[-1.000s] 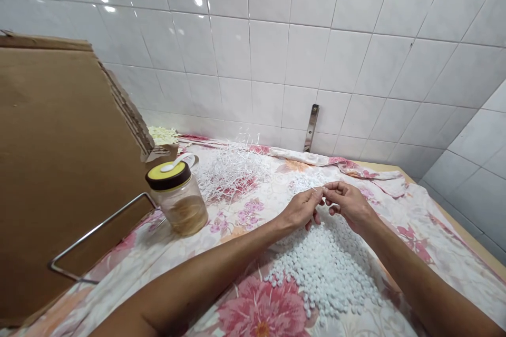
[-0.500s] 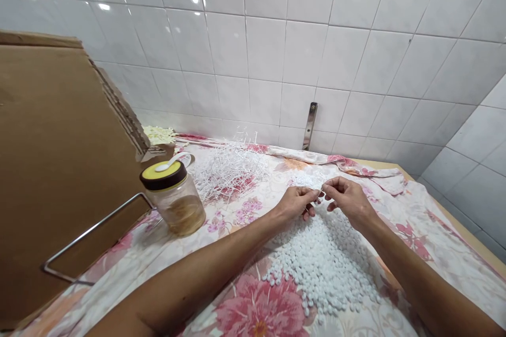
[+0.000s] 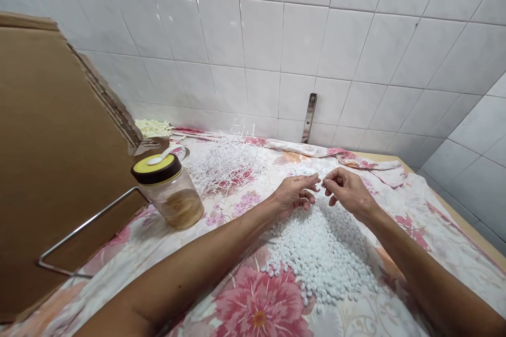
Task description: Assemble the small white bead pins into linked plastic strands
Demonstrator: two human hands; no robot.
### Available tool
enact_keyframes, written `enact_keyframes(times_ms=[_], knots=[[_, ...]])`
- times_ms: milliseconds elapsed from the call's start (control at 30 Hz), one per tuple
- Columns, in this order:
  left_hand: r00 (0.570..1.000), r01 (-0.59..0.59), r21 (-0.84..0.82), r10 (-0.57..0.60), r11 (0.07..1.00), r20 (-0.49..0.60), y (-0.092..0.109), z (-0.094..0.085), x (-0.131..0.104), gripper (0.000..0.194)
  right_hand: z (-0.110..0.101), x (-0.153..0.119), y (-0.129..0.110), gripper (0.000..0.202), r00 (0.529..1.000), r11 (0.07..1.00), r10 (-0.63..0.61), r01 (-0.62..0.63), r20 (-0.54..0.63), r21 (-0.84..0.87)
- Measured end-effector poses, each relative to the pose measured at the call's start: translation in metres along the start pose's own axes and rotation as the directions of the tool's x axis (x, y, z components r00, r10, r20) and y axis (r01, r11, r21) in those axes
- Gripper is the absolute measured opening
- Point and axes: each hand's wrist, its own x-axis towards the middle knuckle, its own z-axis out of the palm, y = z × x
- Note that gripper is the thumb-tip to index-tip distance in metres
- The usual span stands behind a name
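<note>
Pellets (image 3: 324,258) lie heaped on the cloth (image 3: 261,303), partly beneath the left hand (image 3: 296,195) and right hand (image 3: 348,192). The heap's long axis runs outward from the wearer, narrowing toward the far end. Step in hand, as judged: fingertip handling. Left fingers stand parted; right thumb and forefinger meet, contents too small to tell. The next move appears to call for a fine pinch. Single pellets look roundish; no axis discernible.
</note>
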Motion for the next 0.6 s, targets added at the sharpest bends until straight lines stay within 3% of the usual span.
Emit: enact_keyframes(times_ms=[167, 367, 600], knots=[[0.998, 0.025, -0.074, -0.028, 0.997, -0.048, 0.004, -0.002, 0.002, 0.064, -0.003, 0.001, 0.001, 0.016, 1.000, 0.999, 0.009, -0.008, 0.019, -0.046], [0.996, 0.094, -0.150, -0.092, 0.984, 0.016, 0.017, -0.001, 0.001, 0.069, -0.007, 0.001, -0.004, 0.017, 1.000, 0.995, -0.026, 0.026, -0.001, -0.091], [0.988, 0.131, -0.028, -0.133, 0.991, -0.082, 0.010, 0.001, 0.002, 0.044, -0.005, -0.004, -0.005, 0.007, 0.996, 0.967, -0.088, 0.088, 0.010, -0.241]])
